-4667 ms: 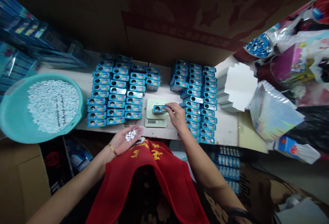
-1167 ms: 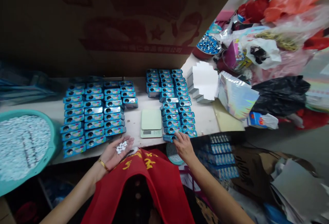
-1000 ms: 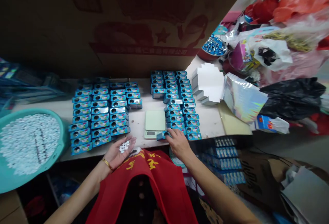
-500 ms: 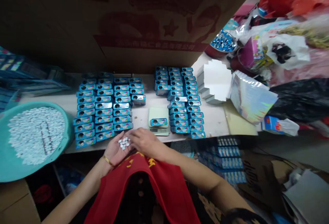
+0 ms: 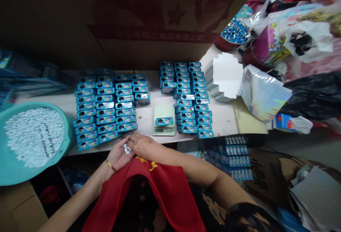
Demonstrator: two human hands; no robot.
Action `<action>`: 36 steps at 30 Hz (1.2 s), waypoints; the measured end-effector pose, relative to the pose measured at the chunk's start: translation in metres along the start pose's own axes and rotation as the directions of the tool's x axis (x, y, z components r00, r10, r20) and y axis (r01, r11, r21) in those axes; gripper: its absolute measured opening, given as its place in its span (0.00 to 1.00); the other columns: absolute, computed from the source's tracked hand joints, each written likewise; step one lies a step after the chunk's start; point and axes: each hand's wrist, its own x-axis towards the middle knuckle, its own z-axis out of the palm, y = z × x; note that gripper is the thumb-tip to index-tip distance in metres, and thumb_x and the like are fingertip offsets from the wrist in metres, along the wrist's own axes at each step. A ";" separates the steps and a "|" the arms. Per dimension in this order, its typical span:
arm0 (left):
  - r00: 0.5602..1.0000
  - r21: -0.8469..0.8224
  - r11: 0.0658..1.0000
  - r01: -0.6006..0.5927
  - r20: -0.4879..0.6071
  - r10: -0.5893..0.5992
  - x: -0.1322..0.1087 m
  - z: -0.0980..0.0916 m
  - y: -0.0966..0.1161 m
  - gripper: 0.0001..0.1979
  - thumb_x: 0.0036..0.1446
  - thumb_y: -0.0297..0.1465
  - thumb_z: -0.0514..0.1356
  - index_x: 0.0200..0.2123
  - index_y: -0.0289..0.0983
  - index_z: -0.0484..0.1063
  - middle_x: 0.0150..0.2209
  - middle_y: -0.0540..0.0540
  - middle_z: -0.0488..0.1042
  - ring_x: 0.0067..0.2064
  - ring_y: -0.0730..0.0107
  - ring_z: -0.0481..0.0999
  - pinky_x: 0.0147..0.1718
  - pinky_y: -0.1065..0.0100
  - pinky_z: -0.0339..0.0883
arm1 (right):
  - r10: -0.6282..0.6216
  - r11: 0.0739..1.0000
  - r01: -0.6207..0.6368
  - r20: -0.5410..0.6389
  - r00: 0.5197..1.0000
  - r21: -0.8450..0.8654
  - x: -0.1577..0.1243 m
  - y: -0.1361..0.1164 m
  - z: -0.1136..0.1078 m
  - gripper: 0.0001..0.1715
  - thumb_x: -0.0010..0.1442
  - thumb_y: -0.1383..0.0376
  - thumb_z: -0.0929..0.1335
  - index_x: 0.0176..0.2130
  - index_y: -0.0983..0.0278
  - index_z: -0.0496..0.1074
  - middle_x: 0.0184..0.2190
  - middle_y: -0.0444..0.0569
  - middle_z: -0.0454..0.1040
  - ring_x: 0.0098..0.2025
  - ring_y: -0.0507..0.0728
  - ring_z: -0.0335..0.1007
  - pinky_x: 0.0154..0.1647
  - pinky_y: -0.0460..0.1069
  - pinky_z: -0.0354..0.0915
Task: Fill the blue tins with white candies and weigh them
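My left hand is cupped palm up at the table's front edge and holds a small heap of white tablets. My right hand lies over that palm, its fingertips pinching among the tablets. Just behind the hands, a blue tin rests on a pale green scale. Rows of the same blue tins stand to the left and to the right of the scale.
A teal basin full of white tablets sits at the far left. White card stacks and shiny pouches lie at the right, with bags and clutter behind. A large cardboard box walls the back. More blue tins sit under the table.
My right hand took a blue tin from the right-hand rows, set it on the scale, then moved left onto my left palm. The camera view shifted slightly.
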 end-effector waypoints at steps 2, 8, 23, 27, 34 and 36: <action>1.000 -0.006 1.000 -0.006 -0.027 0.006 0.001 0.003 0.001 0.11 0.57 0.27 0.48 0.34 0.29 0.70 0.31 0.41 0.75 0.32 0.68 0.75 0.34 0.66 0.70 | 0.033 0.999 -0.033 -0.007 0.999 -0.013 0.000 0.000 0.001 0.10 0.58 0.71 0.59 0.42 0.66 0.62 0.37 0.49 0.63 0.39 0.54 0.59 0.32 0.47 0.61; 0.998 0.009 1.000 -0.005 -0.055 0.006 0.008 0.008 -0.001 0.10 0.56 0.25 0.49 0.28 0.29 0.68 0.24 0.43 0.73 0.26 0.70 0.74 0.28 0.67 0.70 | 0.017 0.999 -0.016 -0.048 0.999 0.030 -0.004 0.010 0.010 0.09 0.59 0.69 0.59 0.40 0.66 0.64 0.36 0.49 0.65 0.39 0.55 0.59 0.34 0.47 0.61; 0.999 0.034 0.999 0.032 0.016 -0.032 0.025 0.028 -0.002 0.14 0.53 0.25 0.52 0.43 0.25 0.67 0.42 0.31 0.72 0.50 0.54 0.66 0.46 0.60 0.65 | 0.447 0.865 -0.306 -0.336 0.829 0.397 -0.041 0.092 -0.014 0.09 0.55 0.70 0.62 0.36 0.64 0.69 0.32 0.49 0.71 0.36 0.53 0.66 0.39 0.47 0.62; 1.000 0.004 1.000 0.025 0.015 -0.025 0.023 0.019 -0.003 0.15 0.53 0.25 0.51 0.44 0.26 0.66 0.44 0.31 0.71 0.51 0.54 0.66 0.46 0.60 0.65 | 0.504 0.828 -0.314 -0.368 0.781 0.465 -0.047 0.094 -0.020 0.09 0.57 0.68 0.61 0.36 0.64 0.70 0.33 0.48 0.72 0.37 0.52 0.67 0.41 0.47 0.63; 1.000 0.005 1.000 0.004 0.010 -0.004 0.021 0.014 -0.001 0.13 0.53 0.24 0.52 0.42 0.25 0.68 0.42 0.31 0.72 0.49 0.55 0.68 0.43 0.60 0.68 | 0.631 0.741 -0.299 -0.471 0.616 0.602 -0.060 0.082 -0.061 0.09 0.57 0.65 0.62 0.36 0.63 0.71 0.33 0.46 0.71 0.34 0.50 0.67 0.34 0.46 0.64; 1.000 0.006 1.000 0.006 0.003 -0.006 0.021 0.015 -0.001 0.13 0.53 0.23 0.51 0.41 0.26 0.68 0.41 0.32 0.73 0.48 0.56 0.69 0.42 0.61 0.69 | 0.635 0.731 -0.289 -0.460 0.621 0.618 -0.058 0.075 -0.064 0.09 0.57 0.65 0.62 0.36 0.63 0.71 0.32 0.46 0.71 0.34 0.50 0.67 0.34 0.46 0.64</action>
